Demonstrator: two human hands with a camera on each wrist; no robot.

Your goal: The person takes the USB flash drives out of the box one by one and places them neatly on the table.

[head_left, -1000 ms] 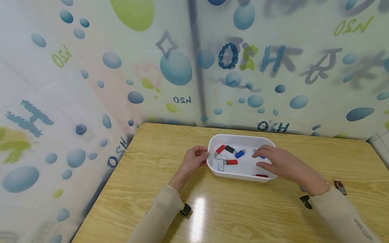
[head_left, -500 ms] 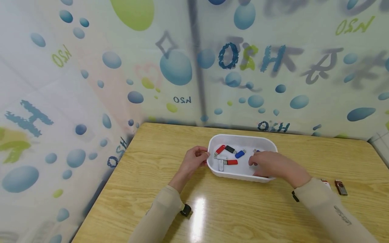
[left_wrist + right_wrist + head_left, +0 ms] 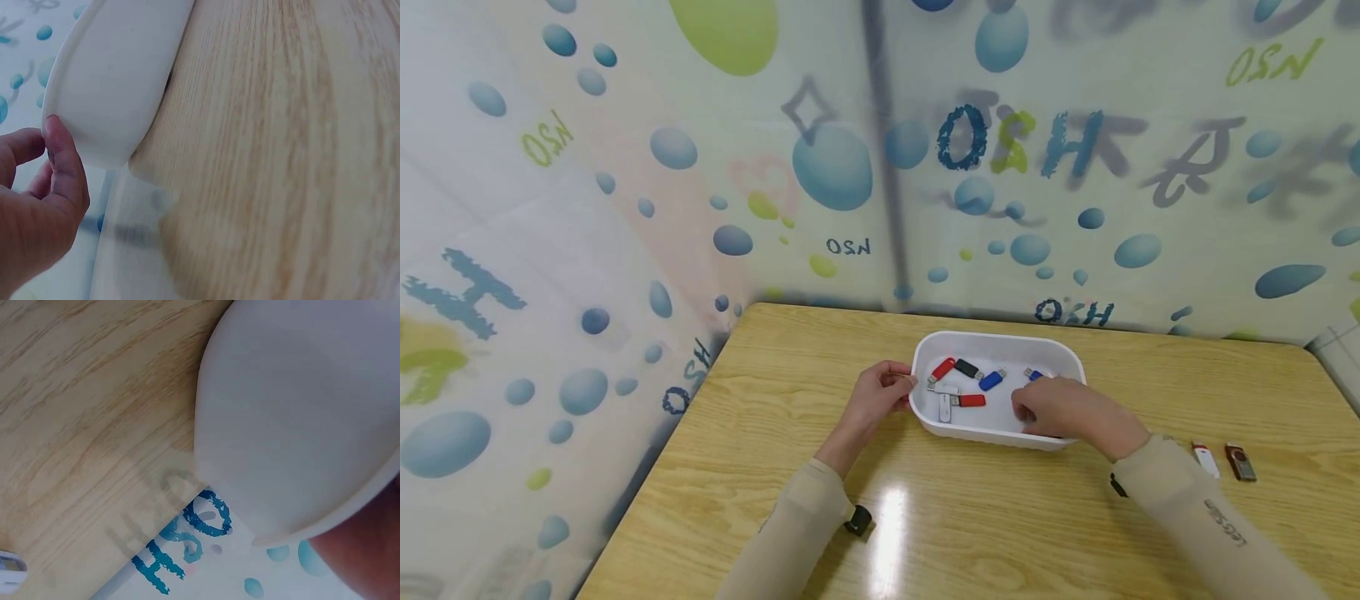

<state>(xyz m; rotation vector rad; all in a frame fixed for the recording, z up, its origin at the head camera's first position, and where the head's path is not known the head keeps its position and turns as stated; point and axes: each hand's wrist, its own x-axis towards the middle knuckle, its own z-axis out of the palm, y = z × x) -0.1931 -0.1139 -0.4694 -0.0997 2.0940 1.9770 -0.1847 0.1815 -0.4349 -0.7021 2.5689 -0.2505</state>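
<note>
We see the white tub point(image 3: 917, 416) standing on the wooden worktop point(image 3: 1000, 517). Our left hand point(image 3: 880, 390) grasps its left end, and the left wrist view shows thumb and fingers pinching the rim. Our right hand point(image 3: 1060, 407) reaches down into the right end, its fingers bent; whether they grasp anything we cannot tell, since the hand itself hides them from above and the tub wall blocks the right wrist view.

Inside the tub, towards the left, we count a red stick point(image 3: 943, 368) near a black stick point(image 3: 966, 367), a blue stick point(image 3: 991, 381), and, close together nearer us, two white sticks point(image 3: 945, 408) and another red stick point(image 3: 972, 401). A second blue stick point(image 3: 1034, 374) lies just beside the right hand, partly covered by it. Outside, right of the tub, a red-and-white stick point(image 3: 1206, 460) and a brown stick point(image 3: 1241, 463) lie side by side, apart.
</note>
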